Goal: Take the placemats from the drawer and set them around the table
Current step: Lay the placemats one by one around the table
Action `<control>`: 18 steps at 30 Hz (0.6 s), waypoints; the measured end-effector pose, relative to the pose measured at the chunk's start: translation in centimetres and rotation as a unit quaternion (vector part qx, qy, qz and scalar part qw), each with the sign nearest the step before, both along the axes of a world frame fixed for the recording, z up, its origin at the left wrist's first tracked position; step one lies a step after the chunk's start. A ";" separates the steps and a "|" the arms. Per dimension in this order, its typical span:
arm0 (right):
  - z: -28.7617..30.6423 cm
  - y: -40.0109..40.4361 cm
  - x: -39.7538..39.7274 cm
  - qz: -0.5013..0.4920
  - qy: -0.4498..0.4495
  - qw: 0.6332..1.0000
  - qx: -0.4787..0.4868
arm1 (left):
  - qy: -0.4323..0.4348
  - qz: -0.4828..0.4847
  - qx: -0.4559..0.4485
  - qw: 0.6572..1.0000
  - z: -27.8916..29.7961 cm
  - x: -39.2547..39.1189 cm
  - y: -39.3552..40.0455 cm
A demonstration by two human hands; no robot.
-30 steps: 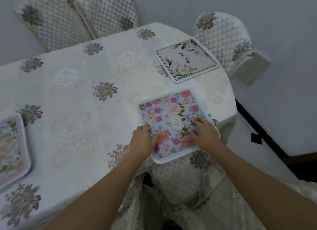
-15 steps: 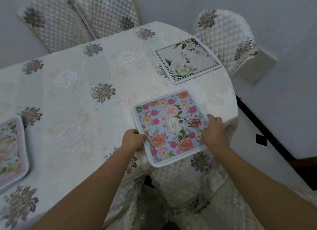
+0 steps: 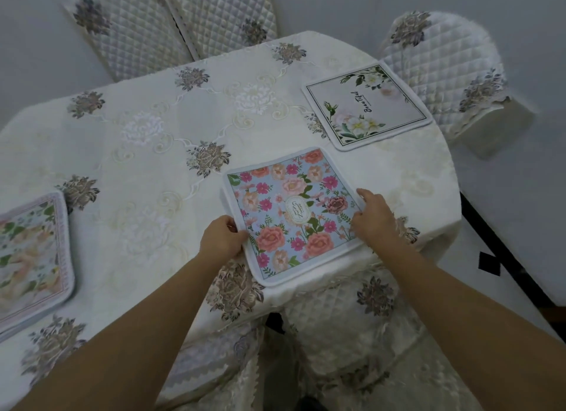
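Three mats are down on the tabletop: a white placemat at upper right, a pale placemat at the left edge, and the blue flowered placemat at centre. The left hand and right hand pinch its opposite sides, probably to square it. The chairs at the top have no mat yet.

A second ago both hands lay flat on top of the square blue placemat with pink and peach flowers, pressing its near part. They have since slid apart. The left hand now pinches the mat's left edge, and the right hand holds its right edge, forefinger stretched along it. The mat itself has shifted left, leaving more bare cloth between it and the table's right edge.
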State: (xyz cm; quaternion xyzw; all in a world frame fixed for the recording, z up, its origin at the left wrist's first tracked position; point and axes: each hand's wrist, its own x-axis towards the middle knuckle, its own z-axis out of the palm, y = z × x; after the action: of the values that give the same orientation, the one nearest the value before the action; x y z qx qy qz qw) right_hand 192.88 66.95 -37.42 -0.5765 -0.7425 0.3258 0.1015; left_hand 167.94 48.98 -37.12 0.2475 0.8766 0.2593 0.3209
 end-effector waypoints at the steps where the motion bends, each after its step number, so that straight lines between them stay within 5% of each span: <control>1: -0.3 0.2 -0.1 0.006 -0.029 1.000 -0.011 | 0.009 -0.014 -0.017 1.000 -0.1 -0.4 -0.3; 18: -2.0 0.2 2.9 0.072 -0.077 0.994 0.015 | -0.003 -0.005 0.024 1.000 -1.5 -0.1 -1.2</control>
State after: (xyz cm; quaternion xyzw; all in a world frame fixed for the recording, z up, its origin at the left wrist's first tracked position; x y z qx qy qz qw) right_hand 195.77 67.17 -39.37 -0.5434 -0.7923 0.2757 0.0292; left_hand 167.82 47.74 -38.66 0.2590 0.8680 0.2792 0.3187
